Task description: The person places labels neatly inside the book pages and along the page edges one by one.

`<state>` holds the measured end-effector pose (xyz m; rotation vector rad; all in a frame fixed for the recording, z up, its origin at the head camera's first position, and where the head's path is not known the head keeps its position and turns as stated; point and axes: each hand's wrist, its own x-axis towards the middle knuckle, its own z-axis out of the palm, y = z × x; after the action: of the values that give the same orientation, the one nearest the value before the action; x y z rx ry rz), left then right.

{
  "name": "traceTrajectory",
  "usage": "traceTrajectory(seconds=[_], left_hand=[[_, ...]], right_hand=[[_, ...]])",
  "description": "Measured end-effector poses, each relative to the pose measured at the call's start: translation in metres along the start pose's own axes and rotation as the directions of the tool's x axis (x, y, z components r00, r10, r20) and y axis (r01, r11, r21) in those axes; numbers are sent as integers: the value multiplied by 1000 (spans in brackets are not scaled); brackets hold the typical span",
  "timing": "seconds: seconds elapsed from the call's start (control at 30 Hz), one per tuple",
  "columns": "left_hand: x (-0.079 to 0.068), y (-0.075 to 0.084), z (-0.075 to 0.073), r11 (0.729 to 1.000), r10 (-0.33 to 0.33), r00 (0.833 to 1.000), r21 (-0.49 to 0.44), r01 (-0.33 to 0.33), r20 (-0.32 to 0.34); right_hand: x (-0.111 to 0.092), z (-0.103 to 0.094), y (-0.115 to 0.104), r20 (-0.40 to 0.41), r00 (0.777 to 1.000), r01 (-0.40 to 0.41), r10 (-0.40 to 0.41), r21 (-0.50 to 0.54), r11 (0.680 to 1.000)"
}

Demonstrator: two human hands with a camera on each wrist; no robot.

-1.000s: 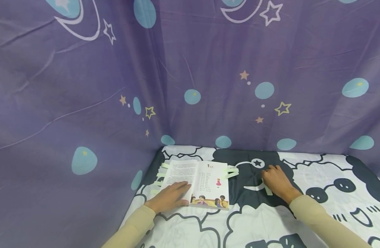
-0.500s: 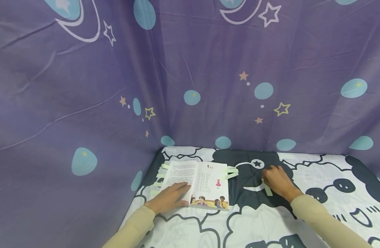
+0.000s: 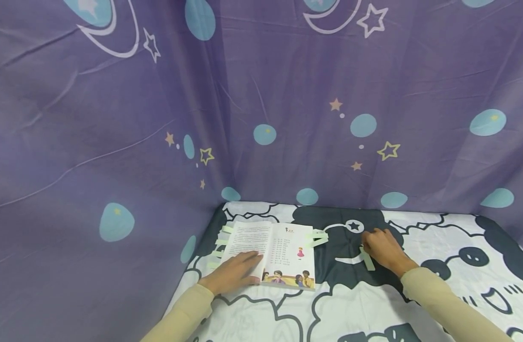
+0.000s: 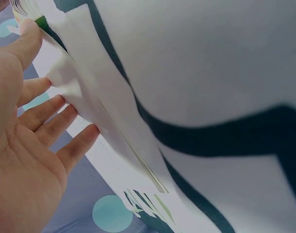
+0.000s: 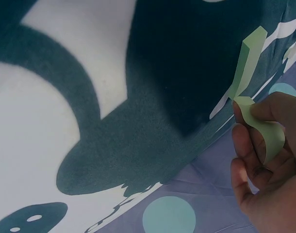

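An open book (image 3: 289,237) lies flat, its left page printed with text and its right page with text and coloured figures. My left hand (image 3: 233,273) rests on the lower left page, fingers extended; the left wrist view shows its spread fingers (image 4: 70,121) against the paper. To the right of the book, my right hand (image 3: 383,249) is over the dark part of the cloth. There its thumb and fingers pinch a curled, pale green paper strip (image 5: 270,136). Another length of pale green strip (image 5: 250,63) runs beyond the fingertips; whether the two are joined I cannot tell.
Pale green sticky tabs (image 3: 319,237) stick out from the book's right edge, and more green tabs (image 3: 218,254) line its left edge. A black-and-white patterned cloth (image 3: 253,313) covers the surface. Purple curtains (image 3: 287,71) hang behind and at the left.
My right hand has shifted very slightly to the right, and more of the green strip shows beside it. The left hand and book stay where they were.
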<state>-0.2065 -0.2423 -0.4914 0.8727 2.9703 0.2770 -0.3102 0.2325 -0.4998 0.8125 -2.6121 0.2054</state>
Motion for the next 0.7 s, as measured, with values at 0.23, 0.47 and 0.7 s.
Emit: traceTrajectory(seconds=[0.23, 0.47, 0.7], left_hand=[[0, 0, 0, 1000, -3, 1000, -3, 3, -4], [-1, 1, 0, 1000, 2, 1000, 2, -2, -8], [0, 0, -1, 1000, 23, 1000, -3, -23, -20]], right_hand=[[-1, 3, 2, -71, 997, 23, -20, 41, 999], [-1, 2, 2, -73, 997, 13, -10, 37, 999], [-1, 0, -3, -103, 994, 20, -18, 19, 1000]])
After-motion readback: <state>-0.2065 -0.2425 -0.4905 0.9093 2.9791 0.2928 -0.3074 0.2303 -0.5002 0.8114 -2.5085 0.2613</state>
